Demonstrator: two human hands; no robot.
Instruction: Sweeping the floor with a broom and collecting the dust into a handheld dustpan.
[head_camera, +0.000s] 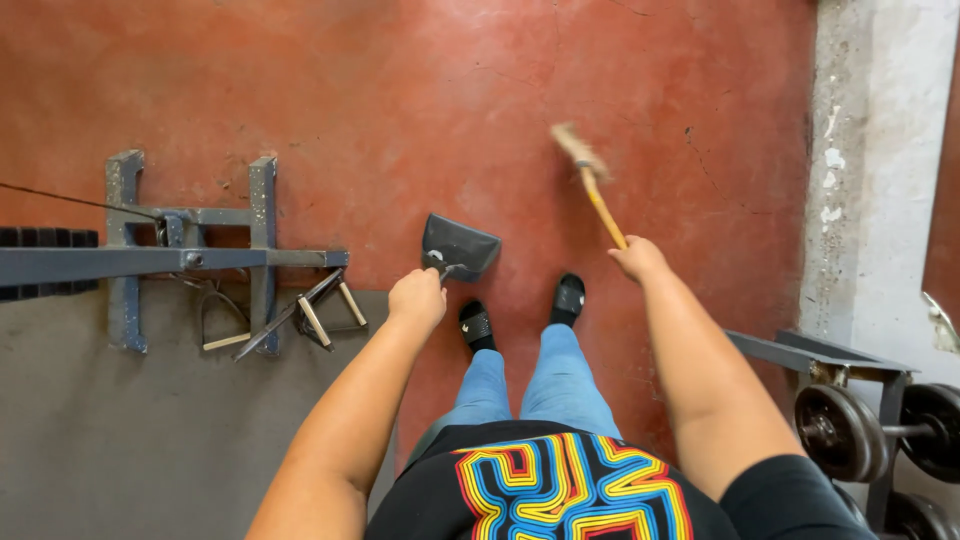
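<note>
Two hands in view, one dustpan, one broom, two feet in black slippers.

Far left: one grey steel frame (190, 255) with two uprights, standing where grey mat (120, 440) meets red floor (400, 90). Three handles counted beside its base: one stirrup grip (222, 320), two wooden-barred grips (325, 305). Thin cable running off left edge.

Centre-left: left hand (416, 297), fingers clenched around handle of dustpan (458, 246). Dustpan dark grey, plastic-looking, roughly trapezoid, tilted, mouth pointing away from body; held just in front of left slipper (476, 324), above red floor. Contact with floor: cannot tell.

Centre: right slipper (569, 296), blue jeans, black shirt with bright striped print.

Centre-right: right hand (637, 258), fingers closed around end of broom (590, 180). Broom short, orange-yellow stick, pale straw head, blurred; angled up and left from fist, head over red floor, well apart from dustpan.

Right: pale concrete strip (870, 150), chipped. Lower right: one rack (850, 365), three dark weight discs visible, count partial at frame edge.
</note>
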